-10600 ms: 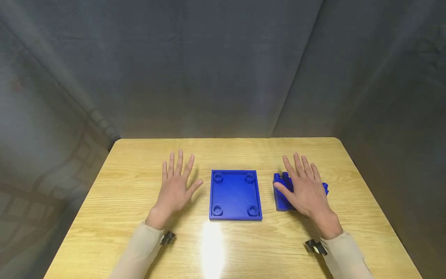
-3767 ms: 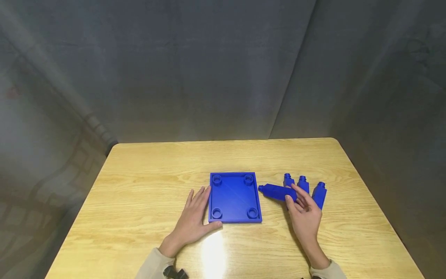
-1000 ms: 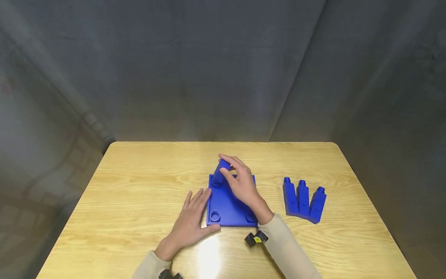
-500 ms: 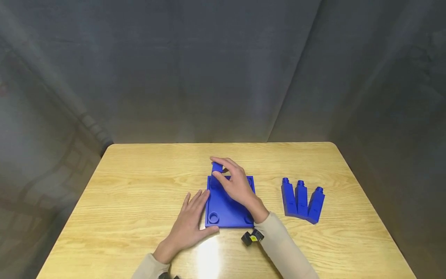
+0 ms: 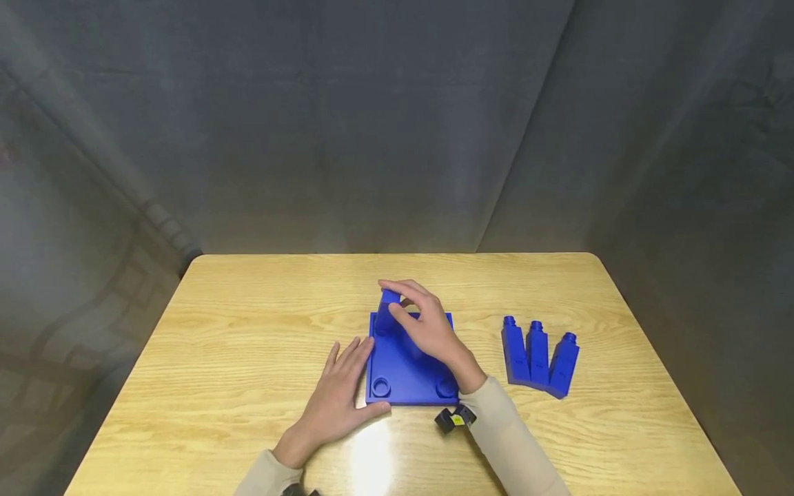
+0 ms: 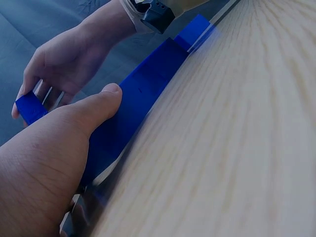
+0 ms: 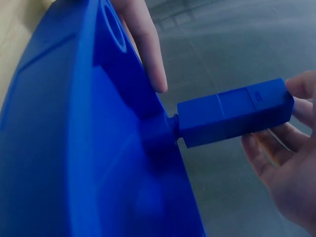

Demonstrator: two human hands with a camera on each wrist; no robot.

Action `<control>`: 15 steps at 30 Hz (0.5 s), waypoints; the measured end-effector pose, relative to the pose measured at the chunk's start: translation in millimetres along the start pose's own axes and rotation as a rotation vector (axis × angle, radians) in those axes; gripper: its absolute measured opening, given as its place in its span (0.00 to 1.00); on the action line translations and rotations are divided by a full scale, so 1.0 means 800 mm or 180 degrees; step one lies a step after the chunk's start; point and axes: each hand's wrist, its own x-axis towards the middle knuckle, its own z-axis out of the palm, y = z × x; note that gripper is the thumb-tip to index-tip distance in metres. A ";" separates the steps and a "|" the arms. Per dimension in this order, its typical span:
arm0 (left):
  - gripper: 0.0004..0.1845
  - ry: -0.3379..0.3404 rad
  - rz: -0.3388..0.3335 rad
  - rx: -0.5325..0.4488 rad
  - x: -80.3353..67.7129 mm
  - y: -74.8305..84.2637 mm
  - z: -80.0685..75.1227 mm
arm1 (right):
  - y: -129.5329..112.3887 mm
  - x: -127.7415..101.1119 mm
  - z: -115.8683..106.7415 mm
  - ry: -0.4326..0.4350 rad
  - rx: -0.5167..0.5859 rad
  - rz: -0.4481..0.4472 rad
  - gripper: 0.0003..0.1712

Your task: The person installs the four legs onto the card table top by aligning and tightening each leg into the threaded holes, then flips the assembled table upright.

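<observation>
A blue square tabletop point(image 5: 406, 375) lies underside up, with raised rims and round corner sockets. My left hand point(image 5: 338, 396) braces its near left corner, straight fingers along the left side and thumb at the front edge. With fingertips and thumb, my right hand point(image 5: 431, 327) pinches the top end of a blue table leg point(image 5: 386, 318). The leg stands over the far left socket, its body hiding that socket in the head view. In the right wrist view the leg point(image 7: 232, 113) meets the socket by its threaded end, some thread still showing between them.
To the right, three more blue legs point(image 5: 538, 355) lie on the wooden table point(image 5: 248, 310), threaded ends pointing away. Each wrist wears a small black device, the right one point(image 5: 455, 418) close to the tabletop's near right corner. Dark grey curtains point(image 5: 347, 138) surround the table.
The right hand took one leg from the group and brought it upright to the far left socket; its tilt shifts slightly lately. The left hand came to the tabletop's edge and stays.
</observation>
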 end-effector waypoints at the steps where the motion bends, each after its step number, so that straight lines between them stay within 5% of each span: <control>1: 0.62 -0.0003 -0.0002 -0.0002 0.000 0.000 0.000 | 0.001 0.000 -0.001 -0.0036 0.0031 0.0005 0.24; 7: 0.62 -0.0004 0.0001 0.0027 0.000 0.000 0.000 | 0.002 0.000 -0.003 -0.0093 0.0083 0.0050 0.24; 15: 0.62 -0.0008 0.0013 -0.0009 0.000 0.001 0.000 | 0.002 0.000 0.009 0.0180 -0.0021 0.0118 0.25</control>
